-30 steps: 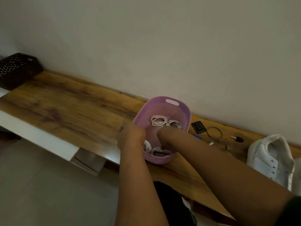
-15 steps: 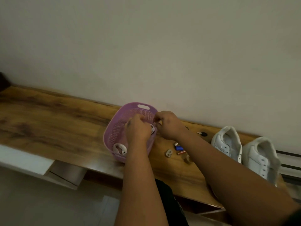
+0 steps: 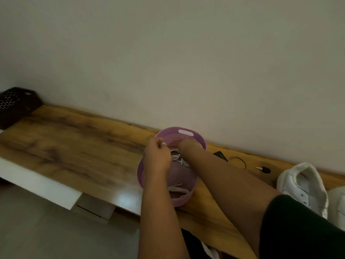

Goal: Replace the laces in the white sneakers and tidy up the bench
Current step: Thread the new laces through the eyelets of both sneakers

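White laces (image 3: 179, 159) tangled inside the purple basket (image 3: 183, 132), directly under both hands; another loose lace (image 3: 177, 189) nearer the body. Left hand (image 3: 157, 157) curled, apparently pinching a strand at the basket's left rim. Right hand (image 3: 183, 145) dipped in, fingers hidden, grip impossible to tell. Best to lift one lace free slowly, separating loops, basket steadied. White sneakers (image 3: 303, 186) right of the right arm on the wooden surface (image 3: 74, 144); key (image 3: 264, 169), ring (image 3: 238, 161), dark card (image 3: 221, 156) between. Black crate (image 3: 15, 105) far left, plain wall behind
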